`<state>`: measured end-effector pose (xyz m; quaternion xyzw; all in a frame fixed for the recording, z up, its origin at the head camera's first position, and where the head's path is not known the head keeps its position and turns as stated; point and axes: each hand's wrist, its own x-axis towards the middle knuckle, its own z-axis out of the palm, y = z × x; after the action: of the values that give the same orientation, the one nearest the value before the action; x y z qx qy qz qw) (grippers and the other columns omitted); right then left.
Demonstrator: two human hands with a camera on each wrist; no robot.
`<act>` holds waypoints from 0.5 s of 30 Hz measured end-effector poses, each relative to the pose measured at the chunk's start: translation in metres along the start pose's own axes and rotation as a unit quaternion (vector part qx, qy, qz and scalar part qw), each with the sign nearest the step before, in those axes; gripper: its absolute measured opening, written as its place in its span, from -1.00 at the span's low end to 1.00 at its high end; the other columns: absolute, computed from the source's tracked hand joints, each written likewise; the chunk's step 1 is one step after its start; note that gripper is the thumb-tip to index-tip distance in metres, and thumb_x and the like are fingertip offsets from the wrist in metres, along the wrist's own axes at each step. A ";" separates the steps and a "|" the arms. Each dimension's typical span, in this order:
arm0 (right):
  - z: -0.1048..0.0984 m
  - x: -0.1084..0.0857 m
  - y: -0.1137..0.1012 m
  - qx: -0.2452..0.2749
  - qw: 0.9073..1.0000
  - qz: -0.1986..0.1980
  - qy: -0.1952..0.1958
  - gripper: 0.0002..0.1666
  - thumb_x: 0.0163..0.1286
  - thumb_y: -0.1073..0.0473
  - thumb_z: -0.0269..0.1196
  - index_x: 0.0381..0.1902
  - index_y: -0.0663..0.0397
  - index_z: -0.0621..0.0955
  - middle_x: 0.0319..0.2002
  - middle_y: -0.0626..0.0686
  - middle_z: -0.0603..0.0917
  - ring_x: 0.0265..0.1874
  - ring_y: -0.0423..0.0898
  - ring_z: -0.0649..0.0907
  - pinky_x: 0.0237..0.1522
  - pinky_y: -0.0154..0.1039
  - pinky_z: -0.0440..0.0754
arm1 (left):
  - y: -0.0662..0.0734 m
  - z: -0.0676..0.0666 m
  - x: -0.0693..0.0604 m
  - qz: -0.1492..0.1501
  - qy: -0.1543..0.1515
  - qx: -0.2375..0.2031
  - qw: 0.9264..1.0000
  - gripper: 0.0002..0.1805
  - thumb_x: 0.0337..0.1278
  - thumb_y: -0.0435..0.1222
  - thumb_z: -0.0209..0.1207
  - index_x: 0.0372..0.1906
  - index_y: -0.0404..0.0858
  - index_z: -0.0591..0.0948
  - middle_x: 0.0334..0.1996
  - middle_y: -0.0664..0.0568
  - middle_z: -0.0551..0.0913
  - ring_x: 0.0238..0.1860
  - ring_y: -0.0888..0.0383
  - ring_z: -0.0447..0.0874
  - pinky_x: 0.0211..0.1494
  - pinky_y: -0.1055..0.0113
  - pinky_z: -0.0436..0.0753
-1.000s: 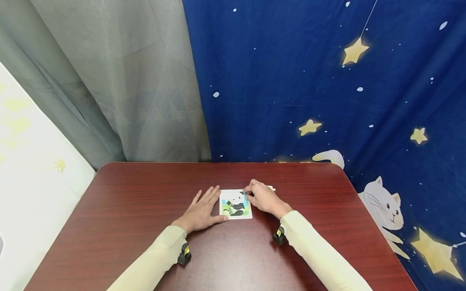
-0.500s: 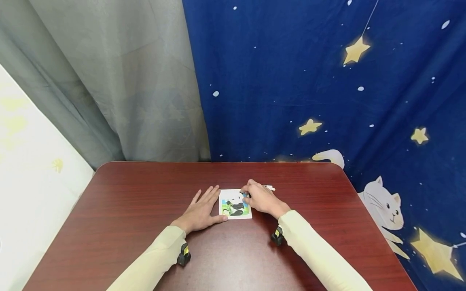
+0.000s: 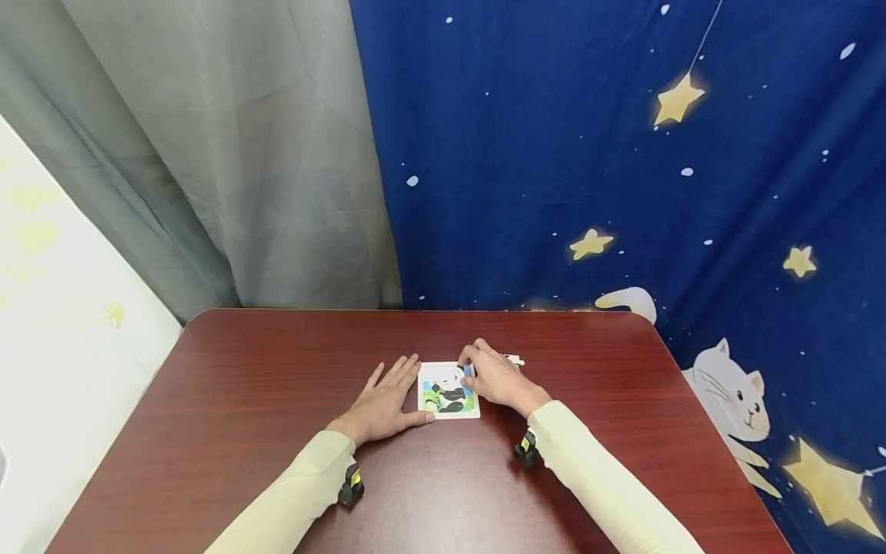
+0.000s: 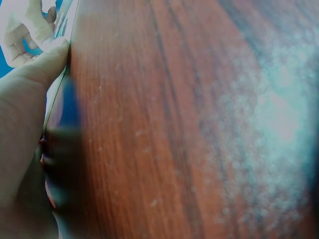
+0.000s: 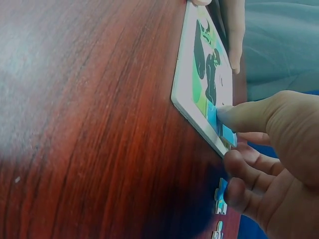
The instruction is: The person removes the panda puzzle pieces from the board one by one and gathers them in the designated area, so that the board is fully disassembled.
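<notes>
Right hand [image 3: 501,381] pinching a blue jigsaw piece [image 5: 229,135], left hand [image 3: 377,404] bracing the panda jigsaw [image 3: 450,394]!
I've got the jigsaw flat on the desk [image 3: 277,385] between both hands; the left lies spread, fingers straight by its left edge, thumb on the near corner, presumably to stop sliding; my right has thumb and fingers closed round the piece at the far-right corner, a grip I'd judge good for fine seating, with loose pieces [image 5: 221,196] just beside it, probably for easy reach.

Tabletop [image 3: 249,415] outside the left hand [image 3: 381,404] offers passage; a puzzle board [image 3: 458,416] and, apparently, two loose pieces [image 5: 221,196] crowd the right hand [image 3: 501,378].
</notes>
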<state>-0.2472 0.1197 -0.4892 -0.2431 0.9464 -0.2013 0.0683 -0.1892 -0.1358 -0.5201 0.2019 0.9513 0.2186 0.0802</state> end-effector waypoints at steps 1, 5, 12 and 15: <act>0.000 0.000 0.000 0.001 1.000 -0.001 0.000 -0.69 0.41 0.14 0.47 0.05 0.01 0.68 -0.02 0.03 0.60 -0.20 -0.09 0.60 -0.08 -0.10 0.64 | -0.001 0.001 0.000 0.001 0.001 -0.001 1.000 0.15 0.31 0.33 0.25 0.72 -0.27 0.13 0.77 -0.07 0.05 0.79 -0.09 -0.07 0.79 -0.26 -0.14; 0.001 0.000 0.000 0.005 1.000 -0.004 0.000 -0.70 0.41 0.15 0.47 0.04 0.00 0.68 -0.04 0.01 0.61 -0.18 -0.10 0.60 -0.07 -0.10 0.64 | -0.004 0.005 0.000 0.008 0.010 -0.012 1.000 0.16 0.29 0.33 0.25 0.71 -0.29 0.14 0.76 -0.09 0.08 0.78 -0.13 -0.03 0.77 -0.28 -0.13; 0.002 -0.001 0.001 -0.001 1.000 -0.006 0.008 -0.63 0.42 0.14 0.46 0.15 -0.01 0.71 0.00 0.02 0.61 -0.20 -0.12 0.60 -0.12 -0.14 0.64 | -0.001 0.001 -0.001 0.003 0.001 -0.003 1.000 0.15 0.31 0.34 0.24 0.72 -0.26 0.13 0.76 -0.08 0.05 0.79 -0.09 -0.07 0.79 -0.26 -0.14; 0.002 -0.002 0.000 0.003 1.000 -0.005 0.007 -0.62 0.43 0.13 0.45 0.17 -0.03 0.71 0.00 0.02 0.59 -0.24 -0.13 0.59 -0.15 -0.16 0.63 | -0.002 0.003 0.000 0.006 0.005 -0.009 1.000 0.15 0.30 0.33 0.25 0.72 -0.27 0.13 0.76 -0.08 0.06 0.79 -0.10 -0.06 0.78 -0.26 -0.14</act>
<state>-0.2448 0.1204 -0.4914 -0.2462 0.9451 -0.2061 0.0610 -0.1889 -0.1363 -0.5233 0.2057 0.9485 0.2285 0.0757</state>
